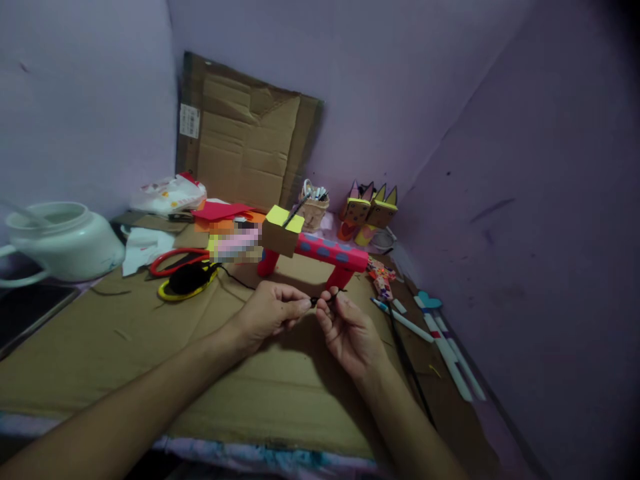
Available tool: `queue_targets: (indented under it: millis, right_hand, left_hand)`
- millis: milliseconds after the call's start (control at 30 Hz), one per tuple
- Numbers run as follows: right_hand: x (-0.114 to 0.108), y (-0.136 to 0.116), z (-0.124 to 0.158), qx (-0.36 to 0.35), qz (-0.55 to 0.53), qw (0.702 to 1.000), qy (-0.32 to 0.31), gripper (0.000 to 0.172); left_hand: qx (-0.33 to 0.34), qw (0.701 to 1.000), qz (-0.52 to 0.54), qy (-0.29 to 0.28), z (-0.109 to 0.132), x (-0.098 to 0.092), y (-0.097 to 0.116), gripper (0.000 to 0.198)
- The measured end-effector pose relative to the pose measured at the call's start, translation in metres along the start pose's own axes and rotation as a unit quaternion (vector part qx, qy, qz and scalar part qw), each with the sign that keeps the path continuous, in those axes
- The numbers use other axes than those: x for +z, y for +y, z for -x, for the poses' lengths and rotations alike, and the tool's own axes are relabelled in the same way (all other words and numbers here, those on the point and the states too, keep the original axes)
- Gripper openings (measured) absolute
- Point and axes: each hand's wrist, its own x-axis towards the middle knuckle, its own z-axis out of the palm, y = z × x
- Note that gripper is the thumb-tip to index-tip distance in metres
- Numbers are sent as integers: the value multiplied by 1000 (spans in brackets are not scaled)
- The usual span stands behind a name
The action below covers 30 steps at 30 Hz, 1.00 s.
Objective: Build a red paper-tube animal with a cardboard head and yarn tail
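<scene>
Left hand [273, 310] and right hand [350, 333] pinch black yarn [314, 301] at centre, fingertips near together, probably for fine control. Red toy [330, 249] stands at 12 o'clock, just beyond (perhaps so hands have space).

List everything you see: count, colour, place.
Cord: 1, black, between hands
Tube figure: 1, pink, blue-spotted, behind hands
Block: 1, brown and yellow, figure's left end
Loops: 2, red and yellow, left
Yarn ball: 1, black, at loops
Pot: 1, white, far left
Slab: 1, dark, before pot
Bag: 1, white, back left
Papers: several, red, orange, white, back left
Cardboard panel: 1, brown, leaning, back
Basket of pens: 1, tan, back
Eared crafts: 2, yellow, back right
Patterned piece: 1, multicoloured, right
Heart: 1, teal, right
Strip: 1, black, right
Markers: several, white, right
Cardboard mat: 1, brown, underneath
Walls: 3, purple, around
Left hand: 1, bare, pinching cord
Right hand: 1, bare, pinching cord
</scene>
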Motion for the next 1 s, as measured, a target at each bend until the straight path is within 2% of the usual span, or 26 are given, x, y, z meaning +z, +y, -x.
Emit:
queue_targets:
  millis: [133,467,733,867,1000]
  right_hand:
    - [0,1,0,2,8,1000,-4,16]
    - [0,1,2,-1,8,1000,-4,13]
    - [0,0,3,11,11,1000,-13,17]
    - [1,0,3,14,20,1000,-4,13]
    - [2,2,2,7,56,998,4,15]
  left_hand:
    - [-13,1000,21,-2,1,-1,1,26]
    - [5,999,37,23,1,-1,2,27]
    - [8,999,32,2,0,-2,0,28]
    - [27,1000,3,1,0,-2,0,23]
    - [43,998,-41,28,2,-2,4,21]
